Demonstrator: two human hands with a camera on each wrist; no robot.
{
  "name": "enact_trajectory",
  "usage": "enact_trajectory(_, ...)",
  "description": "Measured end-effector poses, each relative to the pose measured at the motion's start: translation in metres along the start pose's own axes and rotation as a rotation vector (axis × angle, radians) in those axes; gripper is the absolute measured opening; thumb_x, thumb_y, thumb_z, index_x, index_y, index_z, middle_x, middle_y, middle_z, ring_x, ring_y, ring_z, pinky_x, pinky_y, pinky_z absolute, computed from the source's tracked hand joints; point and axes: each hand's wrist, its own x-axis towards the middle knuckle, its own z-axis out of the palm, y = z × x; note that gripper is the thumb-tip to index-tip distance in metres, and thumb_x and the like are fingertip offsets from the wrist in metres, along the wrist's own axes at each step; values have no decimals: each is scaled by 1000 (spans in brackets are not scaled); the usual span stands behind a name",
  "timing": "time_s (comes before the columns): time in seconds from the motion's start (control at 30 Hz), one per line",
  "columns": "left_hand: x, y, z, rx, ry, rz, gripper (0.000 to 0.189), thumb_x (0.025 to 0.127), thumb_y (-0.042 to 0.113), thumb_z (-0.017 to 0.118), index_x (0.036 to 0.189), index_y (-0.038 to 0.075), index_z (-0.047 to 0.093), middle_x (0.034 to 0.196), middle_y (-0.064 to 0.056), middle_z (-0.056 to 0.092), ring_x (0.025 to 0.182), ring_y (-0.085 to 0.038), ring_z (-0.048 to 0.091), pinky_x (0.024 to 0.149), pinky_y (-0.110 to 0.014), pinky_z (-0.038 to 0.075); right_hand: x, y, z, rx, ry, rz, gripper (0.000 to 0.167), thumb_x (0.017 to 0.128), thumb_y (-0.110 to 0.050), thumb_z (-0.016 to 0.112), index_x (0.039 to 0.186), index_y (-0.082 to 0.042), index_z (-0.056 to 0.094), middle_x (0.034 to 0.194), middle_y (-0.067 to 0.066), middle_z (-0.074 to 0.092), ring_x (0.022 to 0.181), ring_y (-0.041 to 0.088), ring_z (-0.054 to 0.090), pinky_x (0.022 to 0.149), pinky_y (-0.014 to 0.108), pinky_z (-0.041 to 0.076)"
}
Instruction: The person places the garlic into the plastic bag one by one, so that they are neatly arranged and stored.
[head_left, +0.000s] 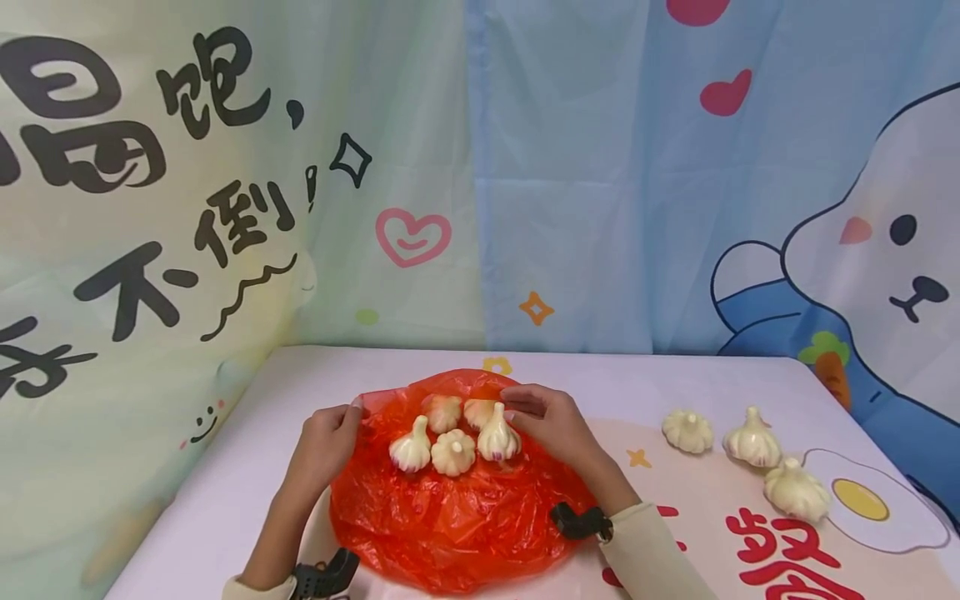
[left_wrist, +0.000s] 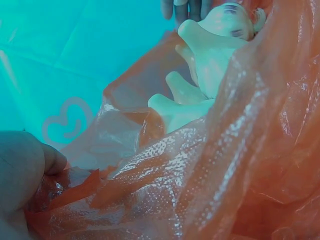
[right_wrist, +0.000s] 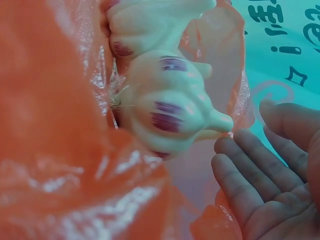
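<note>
Cream sleeves (head_left: 663, 554) are framing a red plastic bag (head_left: 450, 529) cradling five garlic bulbs (head_left: 452, 452); the left hand (head_left: 326, 442) is pinching its rim, probably steadying it, the right hand (head_left: 557, 423) reaching uncurled beside them

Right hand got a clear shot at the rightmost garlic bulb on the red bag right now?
Likely yes: the right hand is open right beside that garlic bulb, and the red bag doesn't seem to come between them.

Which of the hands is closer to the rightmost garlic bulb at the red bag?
Right. The right hand is just beside that garlic bulb, on its right; the left hand is farther off to its left, pinching the edge of the red bag.
</note>
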Motion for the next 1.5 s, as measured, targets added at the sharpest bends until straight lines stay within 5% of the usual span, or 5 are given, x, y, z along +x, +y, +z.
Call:
enact_trajectory(0.57, 3, -1, 0, 43, 11, 42, 50, 105, 37, 39, 75, 5, 62, 60, -7, 48, 58, -20, 44, 52, -29, 41, -5, -13, -17, -33, 93, -22, 22, 91, -16, 69, 113, -10, 70, 108, 2, 69, 102, 21, 65, 88, 36, 51)
enact_trajectory(1.5, 2, -2, 0, 19, 1, 8, 49, 105, 38, 39, 87, 4, 69, 66, -9, 55, 62, -22, 50, 56, -28, 46, -37, 0, -78, -305, 199, 0, 33, 93, -25, 68, 122, -9, 65, 115, 8, 68, 102, 24, 66, 83, 34, 52)
